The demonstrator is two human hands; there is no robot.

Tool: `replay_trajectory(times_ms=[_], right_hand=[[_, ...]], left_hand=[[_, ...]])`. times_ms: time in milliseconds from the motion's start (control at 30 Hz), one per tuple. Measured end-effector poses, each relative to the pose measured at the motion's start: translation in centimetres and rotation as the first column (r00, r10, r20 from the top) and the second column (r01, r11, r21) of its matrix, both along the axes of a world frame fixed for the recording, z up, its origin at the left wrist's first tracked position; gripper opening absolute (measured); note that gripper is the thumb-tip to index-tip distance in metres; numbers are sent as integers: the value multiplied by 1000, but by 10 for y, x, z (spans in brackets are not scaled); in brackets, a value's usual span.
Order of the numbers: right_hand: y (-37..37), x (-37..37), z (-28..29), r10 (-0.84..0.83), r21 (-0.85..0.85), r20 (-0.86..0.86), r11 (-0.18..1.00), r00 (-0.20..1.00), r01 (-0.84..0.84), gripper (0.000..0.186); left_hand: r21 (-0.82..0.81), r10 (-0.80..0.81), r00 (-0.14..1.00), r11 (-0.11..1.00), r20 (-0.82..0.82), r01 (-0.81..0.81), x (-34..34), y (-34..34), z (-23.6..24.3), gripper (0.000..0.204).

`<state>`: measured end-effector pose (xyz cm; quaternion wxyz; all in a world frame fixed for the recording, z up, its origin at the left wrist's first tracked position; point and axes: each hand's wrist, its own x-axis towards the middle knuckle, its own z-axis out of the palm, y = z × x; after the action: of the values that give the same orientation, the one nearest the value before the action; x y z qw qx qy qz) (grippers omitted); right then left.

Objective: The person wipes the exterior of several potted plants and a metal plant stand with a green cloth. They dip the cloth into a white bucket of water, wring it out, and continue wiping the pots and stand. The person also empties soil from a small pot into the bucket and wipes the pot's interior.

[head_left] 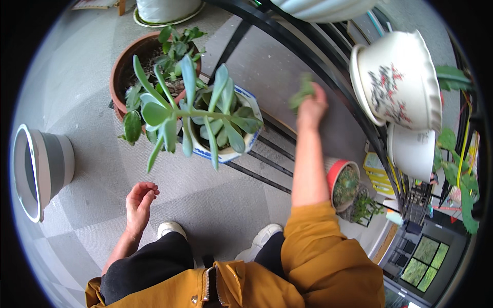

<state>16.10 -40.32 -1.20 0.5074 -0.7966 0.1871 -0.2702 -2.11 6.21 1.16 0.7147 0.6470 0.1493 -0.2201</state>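
Over a grey-brown board (257, 56) behind the slatted black stand, my right hand (311, 107) is closed on a green cloth-like piece (302, 93), which is blurred. Low on the left, my left hand (138, 205) hangs in the air above the floor, its fingers loosely bent and nothing visible in it. Between the hands a succulent with thick blue-green leaves (169, 115) leans out of a white and blue pot (251, 105). Just behind it stands a brown pot (119, 77) of leafy green plants. Beside my right forearm is a red-rimmed pot (334, 172) holding a small cactus.
Black metal bars (308, 49) curve along the right, close to my right arm. White flowerpots, one a fluted pot with painted branches (400, 84), sit on this rack. A grey and white bucket (54, 159) stands on the left floor. A screen (425, 263) shows at lower right.
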Motion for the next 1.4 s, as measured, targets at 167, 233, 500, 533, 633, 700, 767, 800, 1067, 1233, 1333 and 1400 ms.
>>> replay_trajectory(times_ms=[167, 233, 500, 533, 633, 700, 767, 800, 1067, 1233, 1333, 1400], right_hand=[[-67, 113, -22, -524, -597, -371, 767, 767, 235, 33], [-28, 153, -22, -331, -698, -258, 713, 908, 61, 35], [111, 105, 11, 819, -149, -248, 495, 517, -856, 27], [114, 82, 17, 814, -203, -278, 469, 510, -860, 33], [103, 11, 41, 736, -232, -409, 488, 540, -841, 21], [74, -2, 57, 637, -78, -527, 623, 562, -779, 25], [48, 4, 57, 524, 176, -209, 851, 826, -496, 24], [36, 31, 53, 267, 52, -224, 964, 937, -262, 24], [57, 192, -27, 133, -816, -171, 537, 976, -216, 24], [94, 239, -19, 411, -760, -151, 533, 899, -372, 31], [121, 215, -6, 511, -675, -232, 528, 828, -515, 33], [130, 177, 0, 858, -548, -113, 367, 501, -752, 34]], left_hand=[[11, 98, 995, 995, -18, -97, -3, 13, 4, 12], [41, 130, 991, 991, -37, -128, -5, 13, 4, 12], [53, 83, 994, 995, -66, -80, -4, -3, -1, 10], [42, 78, 995, 996, -58, -76, -4, -4, -2, 10], [11, 56, 998, 998, -41, -56, -5, -4, -4, 11], [63, 34, 996, 998, -77, -29, -5, -1, -7, 11], [42, 29, 999, 999, -46, -27, -5, 2, -9, 11], [55, 33, 998, 998, -61, -30, -6, 5, -10, 12], [79, 127, 987, 990, -98, -120, -11, 17, -11, 14], [79, 136, 978, 989, -158, -125, -9, 12, -9, 13], [60, 117, 981, 992, -155, -109, -5, 8, -9, 14], [47, 105, 983, 994, -151, -99, -3, 6, -10, 14]])
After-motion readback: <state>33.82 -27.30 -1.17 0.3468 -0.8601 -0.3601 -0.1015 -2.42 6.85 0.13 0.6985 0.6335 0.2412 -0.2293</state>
